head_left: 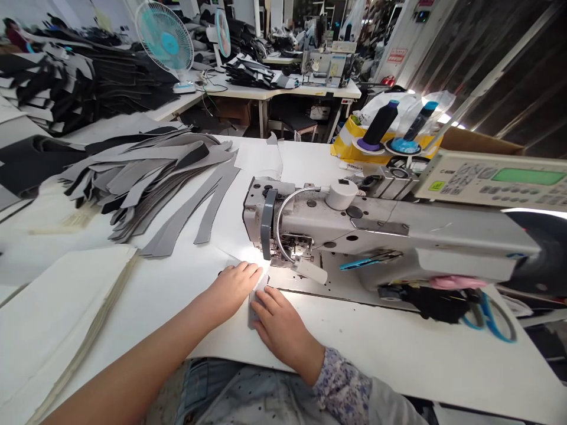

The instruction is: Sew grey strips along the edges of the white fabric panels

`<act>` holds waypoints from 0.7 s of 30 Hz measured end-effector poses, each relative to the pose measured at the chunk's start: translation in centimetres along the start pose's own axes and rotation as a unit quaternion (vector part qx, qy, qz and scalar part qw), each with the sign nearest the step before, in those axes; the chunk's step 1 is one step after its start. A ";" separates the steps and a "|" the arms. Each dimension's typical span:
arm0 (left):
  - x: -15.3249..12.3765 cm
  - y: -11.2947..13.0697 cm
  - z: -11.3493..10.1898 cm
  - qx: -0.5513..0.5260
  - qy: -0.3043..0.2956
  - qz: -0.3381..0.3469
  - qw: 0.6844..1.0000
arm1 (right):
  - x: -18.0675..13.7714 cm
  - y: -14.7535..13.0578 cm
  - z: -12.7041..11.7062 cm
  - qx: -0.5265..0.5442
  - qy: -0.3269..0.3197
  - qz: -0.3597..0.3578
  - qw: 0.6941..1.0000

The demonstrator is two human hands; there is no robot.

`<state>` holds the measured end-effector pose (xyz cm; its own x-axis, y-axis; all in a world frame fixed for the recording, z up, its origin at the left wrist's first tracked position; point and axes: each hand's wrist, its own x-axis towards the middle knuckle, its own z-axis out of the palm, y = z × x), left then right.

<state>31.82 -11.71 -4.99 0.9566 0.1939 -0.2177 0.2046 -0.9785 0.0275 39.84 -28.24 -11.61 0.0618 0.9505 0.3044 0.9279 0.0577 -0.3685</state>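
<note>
My left hand (237, 290) rests at the sewing machine's needle area, its fingers bent and pressed together on a piece of fabric. Just to its right, my right hand (286, 330) lies on the same grey fabric strip (254, 313), palm down with fingers apart. Both hands cover much of the strip, and its far end reaches the lit spot beside the sewing machine (341, 218). The left thumb's grip is hidden. Beyond my left hand lie loose grey fabric strips (217, 200) on the white table (177, 301).
A heap of grey and black strips (150, 165) lies at the left, behind a stack of white sheets (66, 319). Blue tweezers (361, 263) rest on the machine bed, and blue-handled scissors (491, 319) lie right. Thread cones (378, 127) stand behind the machine.
</note>
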 end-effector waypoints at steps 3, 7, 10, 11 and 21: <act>0.1 -0.4 0.7 -0.006 0.004 0.004 1.000 | 0.0 -0.1 0.0 -0.007 -0.005 0.002 1.000; 0.8 -0.5 1.4 -0.015 0.020 -0.006 1.000 | 0.3 -0.1 0.0 -0.008 0.000 -0.003 1.000; 1.3 -0.2 1.4 -0.005 0.017 -0.022 1.000 | 0.6 0.2 0.0 -0.004 0.002 0.007 1.000; 1.5 0.0 1.4 0.000 0.016 -0.029 0.999 | 0.7 0.4 0.0 -0.004 0.001 0.012 1.000; 2.9 0.4 1.3 0.019 0.040 -0.050 0.998 | 2.6 1.8 0.4 0.001 0.011 0.030 0.999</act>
<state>34.44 -11.63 -6.91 0.9453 0.2950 -0.1395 0.2942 -0.9554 -0.0270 41.51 -25.51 -11.80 0.1250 0.9453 0.3014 0.9217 0.0018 -0.3878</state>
